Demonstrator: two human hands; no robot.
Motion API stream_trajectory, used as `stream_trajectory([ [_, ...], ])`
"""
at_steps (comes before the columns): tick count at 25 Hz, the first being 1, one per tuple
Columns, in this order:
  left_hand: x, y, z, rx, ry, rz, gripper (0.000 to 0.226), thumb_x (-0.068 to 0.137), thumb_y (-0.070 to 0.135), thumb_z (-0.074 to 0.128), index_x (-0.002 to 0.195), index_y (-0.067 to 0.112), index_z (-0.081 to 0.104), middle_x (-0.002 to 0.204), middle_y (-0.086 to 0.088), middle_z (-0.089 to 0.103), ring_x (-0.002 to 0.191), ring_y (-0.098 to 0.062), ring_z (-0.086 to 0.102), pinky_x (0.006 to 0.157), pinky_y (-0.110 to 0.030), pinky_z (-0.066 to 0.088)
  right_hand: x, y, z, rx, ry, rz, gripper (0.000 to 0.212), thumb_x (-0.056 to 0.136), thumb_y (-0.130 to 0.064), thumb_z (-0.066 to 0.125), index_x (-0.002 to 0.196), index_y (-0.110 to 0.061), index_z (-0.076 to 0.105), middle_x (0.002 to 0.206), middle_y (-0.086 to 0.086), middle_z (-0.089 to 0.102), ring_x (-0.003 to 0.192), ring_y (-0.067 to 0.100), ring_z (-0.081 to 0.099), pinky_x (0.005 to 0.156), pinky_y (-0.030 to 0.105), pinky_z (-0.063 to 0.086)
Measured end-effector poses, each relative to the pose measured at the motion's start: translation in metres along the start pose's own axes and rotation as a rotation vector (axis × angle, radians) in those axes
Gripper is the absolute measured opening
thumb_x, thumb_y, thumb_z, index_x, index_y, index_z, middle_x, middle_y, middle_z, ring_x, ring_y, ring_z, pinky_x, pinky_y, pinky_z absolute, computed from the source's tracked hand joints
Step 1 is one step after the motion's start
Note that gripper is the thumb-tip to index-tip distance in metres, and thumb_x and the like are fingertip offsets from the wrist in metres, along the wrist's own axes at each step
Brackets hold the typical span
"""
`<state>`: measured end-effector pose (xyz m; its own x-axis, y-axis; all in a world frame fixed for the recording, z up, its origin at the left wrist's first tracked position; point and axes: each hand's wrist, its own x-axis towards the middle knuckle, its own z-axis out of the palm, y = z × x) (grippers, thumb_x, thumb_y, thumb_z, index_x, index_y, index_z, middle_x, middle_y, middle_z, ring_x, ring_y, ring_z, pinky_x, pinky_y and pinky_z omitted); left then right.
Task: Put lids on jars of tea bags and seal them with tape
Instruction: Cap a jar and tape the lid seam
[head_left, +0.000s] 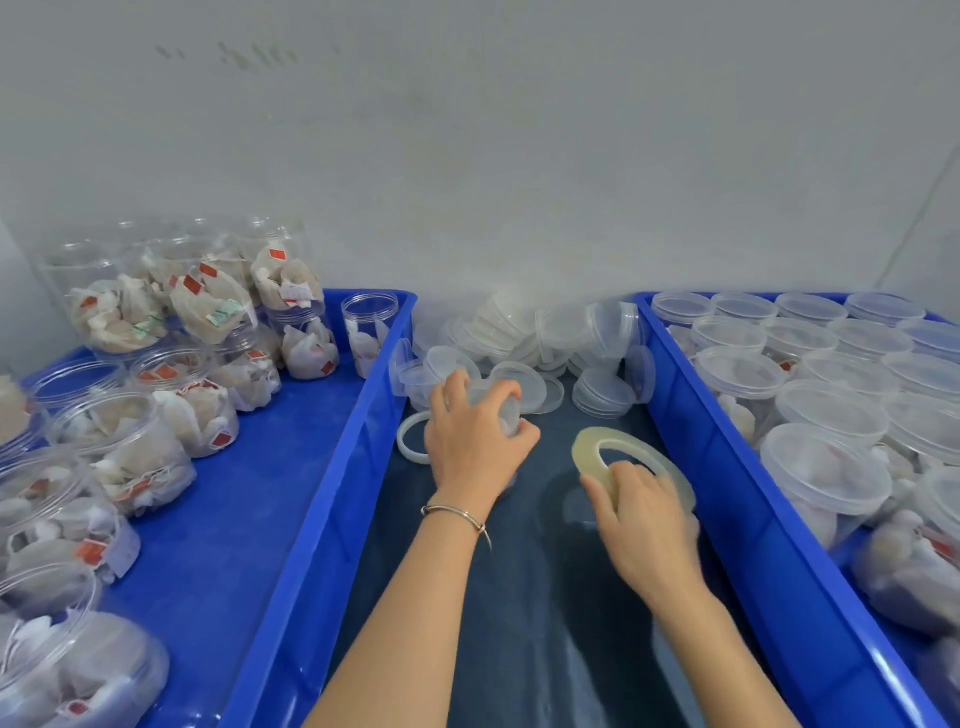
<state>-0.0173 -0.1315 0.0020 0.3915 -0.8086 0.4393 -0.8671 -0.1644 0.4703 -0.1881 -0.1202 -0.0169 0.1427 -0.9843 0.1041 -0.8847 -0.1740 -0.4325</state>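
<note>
Lid (506, 410) gripped (left), tape roll (618, 457) gripped (right), between crate walls.

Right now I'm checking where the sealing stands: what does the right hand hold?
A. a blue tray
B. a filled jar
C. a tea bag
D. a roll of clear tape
D: the right hand has its fingers curled over the rim of the tape roll, tilted above the dark table between the trays.
</note>
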Motion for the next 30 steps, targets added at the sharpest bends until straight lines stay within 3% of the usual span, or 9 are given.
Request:
stream_trajectory([
  [4,-0.018,-0.006,-0.001,-0.127,0.154,0.022,0.028,0.075,0.033,0.071,0.103,0.036,0.068,0.130,-0.002,0.042,0.120,-0.022,0.037,0.073,-0.031,0.043,0.030,0.006,0.025,-0.090,-0.230,-0.053,0.026,0.097,-0.051,0.039,0.106,-0.028,0.047,0.115,-0.008,0.049,0.122,0.018,0.037,0.099,0.057,0.035],
  [7,-0.027,0.004,-0.002,-0.397,0.240,-0.010,0.026,0.075,0.024,0.075,0.100,0.031,0.072,0.124,0.000,0.044,0.114,-0.021,0.042,0.074,-0.025,0.044,0.038,0.015,0.021,-0.080,-0.275,-0.098,0.047,0.095,-0.054,0.041,0.137,-0.035,0.036,0.146,-0.004,0.028,0.141,0.015,0.015,0.108,0.065,0.015],
  [9,-0.026,0.028,-0.003,-0.601,0.298,0.021,0.023,0.077,0.027,0.073,0.099,0.027,0.072,0.122,-0.004,0.045,0.116,-0.021,0.045,0.091,-0.028,0.043,0.038,0.013,-0.002,0.244,0.010,-0.239,0.053,0.095,-0.048,0.045,0.145,-0.036,0.029,0.150,-0.004,0.027,0.137,0.002,0.019,0.116,0.037,0.024],
  [10,-0.024,0.046,-0.004,-0.709,0.314,0.034,0.022,0.079,0.032,0.070,0.100,0.026,0.071,0.122,-0.006,0.045,0.118,-0.022,0.045,0.099,-0.030,0.041,0.037,0.010,-0.017,0.428,0.151,-0.315,0.058,0.094,-0.041,0.050,0.147,-0.036,0.025,0.148,-0.006,0.030,0.130,-0.007,0.024,0.109,0.015,0.025],
  [12,-0.018,0.088,-0.008,-0.883,0.317,0.059,0.022,0.083,0.033,0.068,0.103,0.026,0.069,0.122,-0.007,0.044,0.121,-0.022,0.045,0.105,-0.034,0.039,0.038,0.008,-0.046,0.519,0.370,-0.431,0.073,0.086,-0.023,0.057,0.149,-0.036,0.022,0.144,-0.008,0.034,0.126,-0.009,0.030,0.093,0.000,0.028],
  [15,-0.010,0.135,-0.007,-0.884,0.316,0.216,0.026,0.083,0.034,0.065,0.105,0.020,0.071,0.122,-0.008,0.044,0.123,-0.021,0.044,0.105,-0.033,0.037,0.043,0.014,-0.066,0.471,0.538,-0.329,0.084,0.083,-0.006,0.063,0.151,-0.025,0.018,0.153,0.001,0.024,0.139,0.009,0.023,0.099,0.013,0.031],
  [20,-0.008,0.169,0.006,-0.771,0.138,0.349,0.025,0.080,0.020,0.076,0.105,0.018,0.073,0.125,-0.016,0.045,0.121,-0.028,0.043,0.103,-0.033,0.036,0.049,0.034,-0.069,0.635,0.466,-0.007,0.089,0.091,-0.021,0.062,0.153,-0.018,-0.001,0.160,0.008,0.003,0.146,0.012,0.003,0.101,0.021,0.023],
  [26,-0.002,0.156,0.007,-0.875,0.235,0.130,0.025,0.080,0.016,0.075,0.105,0.019,0.073,0.122,-0.012,0.045,0.119,-0.028,0.045,0.102,-0.029,0.036,0.049,0.037,-0.067,0.625,0.391,0.108,0.076,0.090,-0.005,0.046,0.153,-0.014,0.004,0.154,0.014,0.026,0.138,0.029,0.030,0.102,0.030,0.031],
  [30,0.003,0.155,0.005,-0.953,0.172,0.137,0.025,0.082,0.015,0.073,0.107,0.019,0.071,0.119,-0.009,0.044,0.118,-0.025,0.045,0.103,-0.027,0.036,0.059,0.044,-0.079,0.443,0.245,0.288,0.040,0.096,-0.009,0.034,0.134,0.003,0.040,0.133,0.026,0.049,0.119,0.040,0.046,0.093,0.040,0.035],
])
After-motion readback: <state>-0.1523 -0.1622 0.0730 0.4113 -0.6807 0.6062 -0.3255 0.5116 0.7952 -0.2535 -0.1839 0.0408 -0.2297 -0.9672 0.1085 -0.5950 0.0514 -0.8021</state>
